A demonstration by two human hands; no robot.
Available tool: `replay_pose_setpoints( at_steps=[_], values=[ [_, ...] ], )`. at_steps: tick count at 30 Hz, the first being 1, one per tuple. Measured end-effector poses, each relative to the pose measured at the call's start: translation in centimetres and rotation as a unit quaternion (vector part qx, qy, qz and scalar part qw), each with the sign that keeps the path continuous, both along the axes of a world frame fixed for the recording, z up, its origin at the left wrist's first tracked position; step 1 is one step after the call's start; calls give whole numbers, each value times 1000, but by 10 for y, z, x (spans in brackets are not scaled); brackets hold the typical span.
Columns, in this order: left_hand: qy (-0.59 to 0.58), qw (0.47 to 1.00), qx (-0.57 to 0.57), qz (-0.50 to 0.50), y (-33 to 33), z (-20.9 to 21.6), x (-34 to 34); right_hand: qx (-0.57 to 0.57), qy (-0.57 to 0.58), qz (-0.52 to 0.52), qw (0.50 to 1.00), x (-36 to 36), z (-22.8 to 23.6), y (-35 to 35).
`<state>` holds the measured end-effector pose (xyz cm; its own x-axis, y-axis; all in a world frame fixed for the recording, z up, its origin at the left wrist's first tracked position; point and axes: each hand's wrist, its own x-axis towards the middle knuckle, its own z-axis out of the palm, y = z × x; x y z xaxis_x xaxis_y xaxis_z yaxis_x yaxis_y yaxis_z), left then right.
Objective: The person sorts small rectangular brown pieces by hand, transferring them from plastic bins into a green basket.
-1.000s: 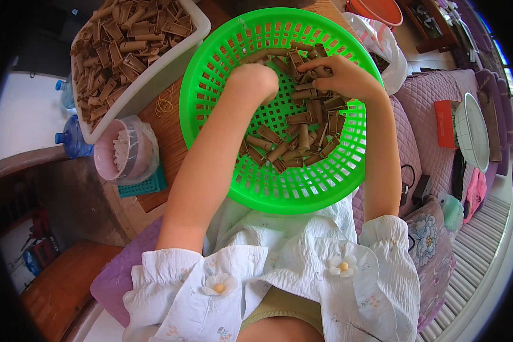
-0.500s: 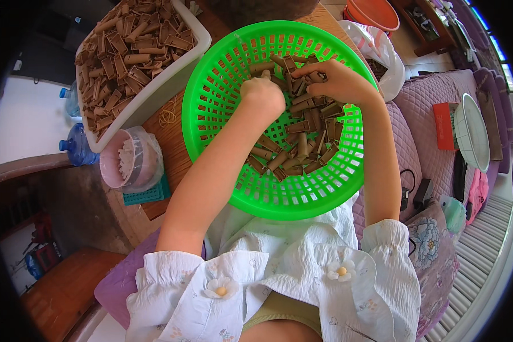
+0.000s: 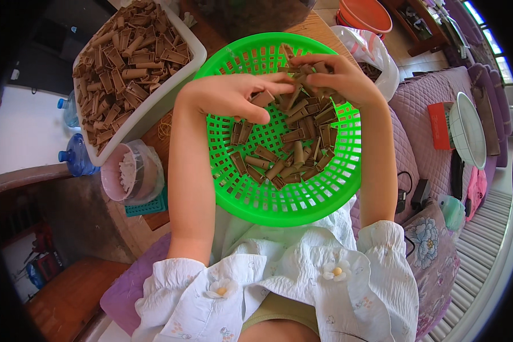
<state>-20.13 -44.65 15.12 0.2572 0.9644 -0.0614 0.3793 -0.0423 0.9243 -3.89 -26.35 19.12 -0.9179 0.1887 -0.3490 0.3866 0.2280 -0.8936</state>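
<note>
A round green plastic basket point(image 3: 285, 214) with a slotted wall sits in front of me, holding many small, hollow brown plastic pieces point(image 3: 299, 154). At its far left side, my left hand point(image 3: 231, 97) reaches across the rim, fingers pointing right. One brown piece shows between its thumb and forefinger. My right hand point(image 3: 345, 82) is bent over the far right of the basket, its fingers curled round several brown pieces. Both sets of fingertips nearly meet above the pile. Some pieces there stand tilted and look slightly blurred.
Left of the basket stands a white tub point(image 3: 196, 60) heaped with similar brown pieces. Below it is a pink bucket point(image 3: 111, 179) lined with clear plastic. A white plastic bag point(image 3: 385, 68) lies beyond the basket at right, beside a quilted sofa point(image 3: 413, 122).
My left hand has moved up and left out of the pile, its fingers opening from a fist. My right hand has curled round several pieces. The basket has shifted slightly toward me.
</note>
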Motion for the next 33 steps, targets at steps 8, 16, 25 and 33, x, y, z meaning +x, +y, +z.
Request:
replay_pose_setpoints(
  at_steps=[8,16,25,33],
  values=[
    [-522,816,216,-127,-3,-5,-9,-316,243,15,917,6,1,18],
    [-608,747,243,-117,0,7,-8,-322,250,-5,913,5,-4,18],
    [-605,773,103,159,13,6,-8,-407,280,-3,869,4,-15,23],
    [-788,590,93,150,18,-4,-16,-535,294,-58,790,3,-15,26]
  ],
)
